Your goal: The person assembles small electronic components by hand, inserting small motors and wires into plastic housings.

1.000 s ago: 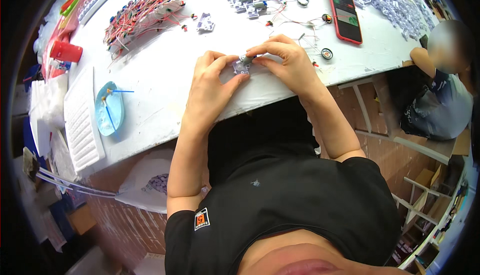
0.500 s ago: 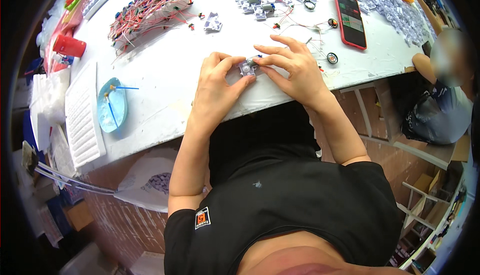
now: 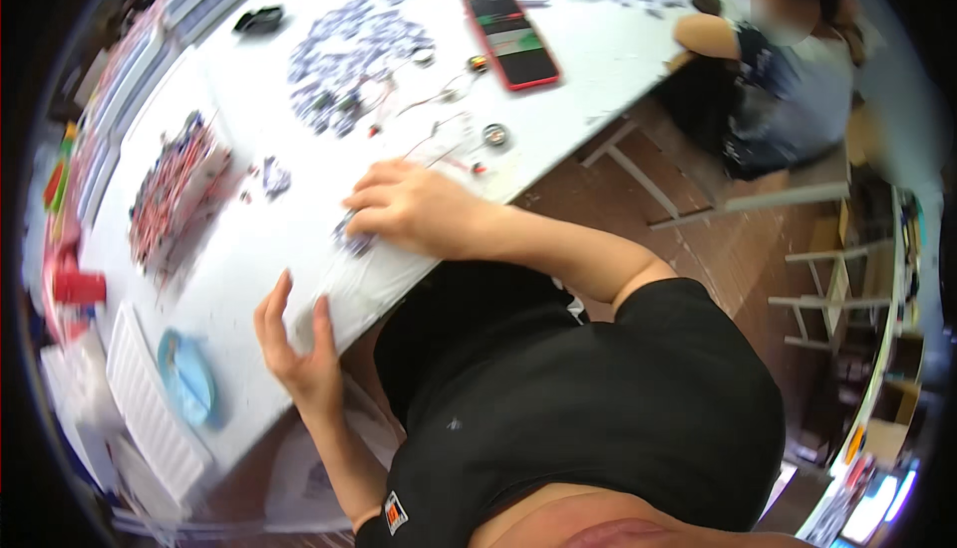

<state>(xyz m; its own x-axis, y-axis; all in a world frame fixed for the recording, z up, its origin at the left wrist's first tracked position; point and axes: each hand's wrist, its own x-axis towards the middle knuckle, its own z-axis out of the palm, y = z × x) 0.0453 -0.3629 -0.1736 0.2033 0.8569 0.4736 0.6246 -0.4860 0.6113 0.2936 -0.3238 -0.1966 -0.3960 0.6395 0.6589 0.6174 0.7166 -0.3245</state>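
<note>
Right fingers: the right hand (image 3: 424,211) lies palm down on the white table (image 3: 299,219), fingers curled close together over a small grey-violet part (image 3: 356,242) that peeks out under the fingertips at the hand's left edge. It looks pressed or pinched there; how firm the hold is cannot be told.
Left fingers: the left hand (image 3: 297,349) is spread wide and holds nothing. Its fingertips rest at the table's near edge, well short of the part.
The part: tiny, and blurred in this view. It is probably light and stiff, perhaps with thin leads that would bend easily. Best gripped by its body between thumb and forefinger tips, since a flat finger would only slide it over the smooth top.
Just beyond the right knuckles: loose fine wires and a small round metal piece (image 3: 495,134).
Left of the right fingertips: a little cluster of similar parts (image 3: 274,178), then a dense red-and-white bundle of wired pieces (image 3: 177,194).
Farther out: a large scatter of grey-violet parts (image 3: 349,49) and a red phone (image 3: 510,38).
Left of the left hand: a light blue dish (image 3: 186,376) beside a white ribbed tray (image 3: 150,408).
Far corner: another person (image 3: 788,59) seated at the table's end.
</note>
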